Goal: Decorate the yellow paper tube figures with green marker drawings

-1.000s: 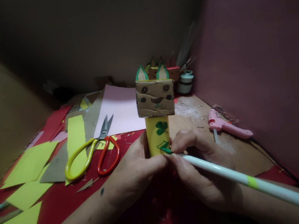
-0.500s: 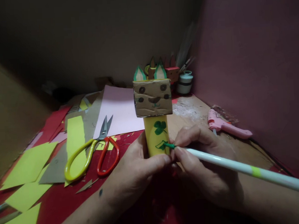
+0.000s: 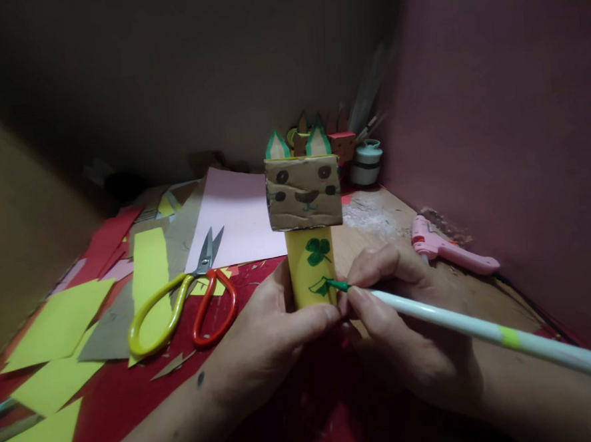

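Note:
A paper cat figure stands upright in the middle: a brown cardboard head (image 3: pixel 304 192) with drawn face and green-edged ears sits on a yellow tube body (image 3: pixel 310 267) marked with green clover drawings. My left hand (image 3: pixel 272 329) is wrapped round the base of the yellow tube. My right hand (image 3: pixel 396 315) pinches a long white pen (image 3: pixel 482 331) with a green tip, and the tip touches the lower green drawing on the tube.
Scissors (image 3: pixel 181 308) with yellow and orange handles lie left of my hands on scattered yellow, red and brown paper scraps (image 3: pixel 56 322). A pink sheet (image 3: pixel 235 218) lies behind them. A pink glue gun (image 3: pixel 447 248) rests at the right; other paper figures and a jar (image 3: pixel 366 162) stand at the back.
The pen tip has risen slightly along the lower green drawing, and the figure has shifted a little with my hands. Everything else stays put.

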Action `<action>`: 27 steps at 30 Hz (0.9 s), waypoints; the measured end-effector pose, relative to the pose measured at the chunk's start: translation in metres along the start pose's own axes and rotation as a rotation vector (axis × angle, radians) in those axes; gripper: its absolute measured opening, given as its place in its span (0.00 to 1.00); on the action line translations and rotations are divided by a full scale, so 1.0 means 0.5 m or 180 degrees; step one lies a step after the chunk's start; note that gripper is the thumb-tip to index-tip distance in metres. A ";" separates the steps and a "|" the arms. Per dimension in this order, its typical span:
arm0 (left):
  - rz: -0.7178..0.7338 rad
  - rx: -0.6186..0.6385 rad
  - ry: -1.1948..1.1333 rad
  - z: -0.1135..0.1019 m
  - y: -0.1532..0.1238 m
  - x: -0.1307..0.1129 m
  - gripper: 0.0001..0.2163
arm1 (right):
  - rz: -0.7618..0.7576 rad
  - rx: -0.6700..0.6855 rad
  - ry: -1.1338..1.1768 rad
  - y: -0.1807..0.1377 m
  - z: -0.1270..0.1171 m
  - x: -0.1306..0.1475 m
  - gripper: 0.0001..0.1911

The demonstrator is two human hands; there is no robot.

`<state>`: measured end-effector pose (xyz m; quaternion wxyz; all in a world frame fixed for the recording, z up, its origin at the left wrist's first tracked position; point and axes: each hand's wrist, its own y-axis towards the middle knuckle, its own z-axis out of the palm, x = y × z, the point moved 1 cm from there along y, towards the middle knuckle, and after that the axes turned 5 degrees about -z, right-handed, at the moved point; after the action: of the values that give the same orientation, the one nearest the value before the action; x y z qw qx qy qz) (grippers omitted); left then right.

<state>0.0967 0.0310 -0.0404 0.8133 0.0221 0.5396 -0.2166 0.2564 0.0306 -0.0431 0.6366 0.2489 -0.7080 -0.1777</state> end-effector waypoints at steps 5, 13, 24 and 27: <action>-0.0016 -0.0024 0.0005 0.001 0.000 0.001 0.16 | -0.0097 0.0020 -0.0102 0.001 0.003 0.002 0.06; -0.0010 -0.0114 0.0167 0.002 -0.001 0.002 0.18 | -0.0208 0.0189 -0.0183 -0.004 0.005 0.007 0.05; 0.0012 -0.0136 0.0258 -0.003 0.001 0.005 0.15 | -0.0272 0.0368 -0.0092 -0.006 0.002 0.003 0.08; 0.0006 -0.0092 0.0309 -0.004 0.001 0.005 0.13 | -0.0268 0.0392 -0.0063 -0.005 0.004 0.002 0.07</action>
<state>0.0959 0.0310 -0.0435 0.7866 0.0214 0.5815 -0.2067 0.2549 0.0278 -0.0440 0.6050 0.3154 -0.7127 -0.1629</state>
